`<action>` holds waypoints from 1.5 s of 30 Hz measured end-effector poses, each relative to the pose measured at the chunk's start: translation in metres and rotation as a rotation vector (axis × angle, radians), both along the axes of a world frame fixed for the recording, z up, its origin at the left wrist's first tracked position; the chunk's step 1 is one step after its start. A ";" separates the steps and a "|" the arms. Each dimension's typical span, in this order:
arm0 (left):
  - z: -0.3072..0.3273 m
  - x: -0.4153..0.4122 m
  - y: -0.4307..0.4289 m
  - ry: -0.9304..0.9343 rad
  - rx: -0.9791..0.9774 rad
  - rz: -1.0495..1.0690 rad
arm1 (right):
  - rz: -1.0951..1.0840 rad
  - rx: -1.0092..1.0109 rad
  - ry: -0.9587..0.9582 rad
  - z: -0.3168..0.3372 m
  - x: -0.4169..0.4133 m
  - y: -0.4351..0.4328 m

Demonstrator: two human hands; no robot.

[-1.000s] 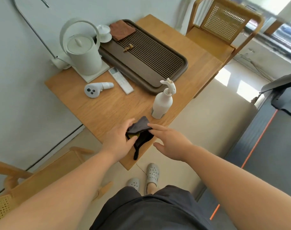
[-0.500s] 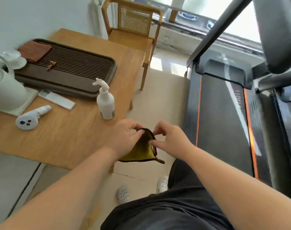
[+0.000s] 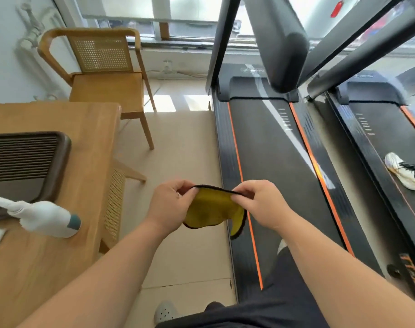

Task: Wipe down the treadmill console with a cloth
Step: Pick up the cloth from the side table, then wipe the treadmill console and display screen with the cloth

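A: Which step is this?
B: Readying the cloth, I'd say. The small yellow cloth with a dark stitched border [image 3: 211, 209] hangs in the air between both hands, over the pale floor just beside the black treadmill with orange side stripes [image 3: 261, 150]. No wiping is done yet.
A: How is it held?
B: The left hand [image 3: 171, 204] and the right hand [image 3: 258, 204] each pinch the top hem, fingers [image 3: 186, 189] curled against the thumbs. The hem stretches in a shallow arc and the rest droops, with one corner dangling lower on the right.
A: How would it feel?
B: Soft and limp, with a fuzzy pile like microfibre; it sags rather than keeping a shape. The treadmill is the opposite, with a matte belt, hard side rails and a dark, rounded padded bar [image 3: 282, 48] slanting overhead.
A: And the console?
B: I can't make it out; it probably sits above the top of the view. The next move, as I judge it, calls for bunching the cloth into one palm, stepping closer and lifting it to that panel with flat, even pressure.
A: Anything else nearby?
B: A light wooden table [image 3: 88, 129] on the left carries a white plastic spray bottle [image 3: 47, 221] and a dark slatted tray [image 3: 24, 157]. A wooden chair with a cane back [image 3: 102, 74] stands beyond it.
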State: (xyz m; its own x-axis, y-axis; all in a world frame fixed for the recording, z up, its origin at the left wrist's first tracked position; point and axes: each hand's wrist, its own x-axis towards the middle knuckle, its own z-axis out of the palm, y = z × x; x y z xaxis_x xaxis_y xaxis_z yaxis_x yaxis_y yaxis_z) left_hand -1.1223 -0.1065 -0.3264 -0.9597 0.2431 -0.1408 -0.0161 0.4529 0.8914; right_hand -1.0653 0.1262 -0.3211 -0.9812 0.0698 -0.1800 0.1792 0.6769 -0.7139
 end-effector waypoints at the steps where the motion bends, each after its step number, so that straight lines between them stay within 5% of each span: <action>1: -0.001 -0.007 0.026 -0.001 -0.001 -0.020 | -0.019 -0.015 0.011 0.002 -0.003 0.028; 9: 0.047 -0.028 0.266 -0.004 -0.164 -0.260 | -0.130 -0.136 0.049 0.052 -0.039 0.283; 16: 0.163 -0.060 0.403 0.057 -0.093 -0.095 | 0.033 0.015 -0.009 0.145 -0.083 0.431; 20: 0.219 -0.109 0.438 0.065 -0.060 -0.073 | -0.055 0.197 0.076 0.192 -0.123 0.460; 26: 0.266 -0.196 0.481 0.011 -0.006 -0.060 | -0.269 0.086 0.342 0.260 -0.217 0.478; 32: 0.257 -0.344 0.523 0.129 -0.127 0.023 | -0.361 -0.182 0.417 0.276 -0.355 0.517; 40: 0.258 -0.526 0.543 0.309 -0.384 -0.065 | -0.844 -0.499 0.307 0.278 -0.498 0.556; 45: 0.265 -0.601 0.558 0.343 -0.599 -0.068 | -0.929 -0.435 0.479 0.307 -0.575 0.555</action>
State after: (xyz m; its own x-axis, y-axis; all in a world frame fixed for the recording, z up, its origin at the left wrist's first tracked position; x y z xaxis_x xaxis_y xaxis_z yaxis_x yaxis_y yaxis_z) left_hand -1.7234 0.4519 -0.0612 -0.9594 0.2792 0.0396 0.2679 0.8585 0.4372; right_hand -1.6404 0.6812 -0.0143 -0.5567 0.8306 0.0133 0.1283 0.1018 -0.9865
